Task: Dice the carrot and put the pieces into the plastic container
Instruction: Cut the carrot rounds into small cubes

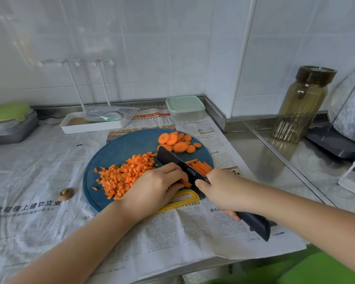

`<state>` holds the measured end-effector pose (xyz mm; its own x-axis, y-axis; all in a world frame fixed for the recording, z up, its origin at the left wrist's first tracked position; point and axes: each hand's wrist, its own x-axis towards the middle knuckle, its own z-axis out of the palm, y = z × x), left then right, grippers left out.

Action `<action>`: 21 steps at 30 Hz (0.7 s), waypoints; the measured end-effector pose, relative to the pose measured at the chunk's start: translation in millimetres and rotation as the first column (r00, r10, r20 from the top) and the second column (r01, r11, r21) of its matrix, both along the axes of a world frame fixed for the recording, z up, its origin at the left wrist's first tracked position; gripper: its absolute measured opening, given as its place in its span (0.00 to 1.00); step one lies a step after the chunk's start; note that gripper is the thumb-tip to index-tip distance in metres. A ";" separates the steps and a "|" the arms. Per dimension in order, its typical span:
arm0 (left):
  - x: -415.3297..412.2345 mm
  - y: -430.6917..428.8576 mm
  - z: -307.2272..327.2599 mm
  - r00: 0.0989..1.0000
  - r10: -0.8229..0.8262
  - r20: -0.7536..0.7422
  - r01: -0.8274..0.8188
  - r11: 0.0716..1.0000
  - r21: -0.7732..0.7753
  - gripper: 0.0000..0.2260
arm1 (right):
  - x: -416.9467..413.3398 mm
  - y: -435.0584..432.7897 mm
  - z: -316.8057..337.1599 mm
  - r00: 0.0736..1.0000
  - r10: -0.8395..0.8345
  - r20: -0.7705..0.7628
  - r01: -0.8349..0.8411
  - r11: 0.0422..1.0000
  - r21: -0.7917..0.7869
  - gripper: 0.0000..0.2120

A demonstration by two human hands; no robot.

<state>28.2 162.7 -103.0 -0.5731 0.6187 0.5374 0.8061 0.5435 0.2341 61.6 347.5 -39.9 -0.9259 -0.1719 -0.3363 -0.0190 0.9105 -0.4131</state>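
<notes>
Where the board lies: on newspaper, near the counter's front edge.
Left hand: fingers curled, pinning strips at the board's near edge.
Right hand: wrapped round the knife handle, blade across the strips.
Dice: heaped on the board's left side.
Slices: at its far edge.
Container: lidded, at the counter's back edge.

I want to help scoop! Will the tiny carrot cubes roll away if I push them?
Probably not: the diced carrot pieces look blocky, so they should slide rather than roll. Being small and loose, the pile would likely scatter across the cutting board.
</notes>
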 end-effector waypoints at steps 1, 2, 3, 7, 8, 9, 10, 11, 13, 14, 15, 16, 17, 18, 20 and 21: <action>0.8 0.1 0.0 1.000 0.011 0.003 -0.011 1.000 -0.003 0.09 | 0.2 0.7 0.1 1.000 -0.001 0.004 0.001 1.000 0.003 0.16; 1.4 -0.5 0.2 1.000 0.019 0.010 -0.019 1.000 -0.003 0.09 | 0.2 1.4 1.0 1.000 -0.006 0.016 0.006 1.000 -0.008 0.15; 1.5 -0.9 0.6 1.000 0.023 0.018 -0.023 1.000 -0.001 0.09 | -0.1 2.4 2.1 0.999 -0.015 0.033 0.016 1.000 -0.023 0.15; -0.1 -1.0 1.6 1.000 0.010 0.028 -0.009 1.000 -0.023 0.06 | 1.6 4.8 4.7 0.998 -0.031 0.059 0.033 0.999 -0.038 0.17; 0.0 -0.7 2.5 1.000 0.004 0.028 -0.003 0.999 -0.033 0.07 | 2.3 3.7 4.3 0.999 -0.024 0.039 0.024 1.000 -0.016 0.16; 0.5 0.1 3.5 0.999 -0.005 0.033 0.006 0.999 -0.041 0.08 | 3.6 1.8 4.1 1.000 -0.023 0.021 0.023 1.000 0.013 0.17; 1.6 1.2 4.1 0.999 -0.015 0.039 0.017 0.999 -0.047 0.09 | 5.1 -0.1 3.7 1.000 -0.024 0.005 0.024 0.999 0.046 0.17; 2.8 2.0 4.5 0.999 -0.024 0.048 0.026 0.999 -0.048 0.09 | 5.7 -1.9 3.2 1.000 -0.020 -0.014 0.021 0.997 0.076 0.18; 5.2 4.0 4.6 0.998 -0.027 0.053 0.029 0.999 -0.044 0.10 | 4.6 -3.1 1.7 1.000 -0.011 -0.029 0.014 0.994 0.104 0.18; 5.9 4.7 4.0 0.999 -0.025 0.046 0.026 0.999 -0.040 0.10 | 3.1 -1.6 1.3 1.000 -0.016 -0.010 0.017 0.996 0.085 0.18; 6.2 4.5 3.4 0.999 -0.020 0.039 0.022 0.999 -0.036 0.09 | 1.1 0.3 1.2 0.999 -0.024 0.025 0.022 0.999 0.041 0.18; 6.0 3.8 2.8 0.999 -0.018 0.037 0.020 0.999 -0.032 0.09 | -1.0 3.9 0.4 0.997 -0.032 0.069 0.034 0.999 -0.022 0.18; 5.6 2.4 2.8 0.999 -0.018 0.049 0.019 1.000 -0.024 0.08 | -2.7 8.1 -0.3 0.993 -0.038 0.115 0.049 0.994 -0.094 0.18; 5.3 0.7 2.6 0.997 -0.023 0.071 0.024 1.000 -0.008 0.08 | -3.9 12.9 -1.6 0.987 -0.044 0.156 0.070 0.984 -0.161 0.18; 2.9 -3.1 4.4 0.992 -0.035 0.120 0.032 0.999 0.031 0.09 | -5.6 21.2 -1.6 0.974 -0.050 0.221 0.109 0.959 -0.260 0.18; 1.3 -4.1 5.7 0.990 -0.040 0.133 0.034 0.999 0.043 0.09 | -6.0 24.6 0.2 0.968 -0.045 0.249 0.120 0.948 -0.295 0.18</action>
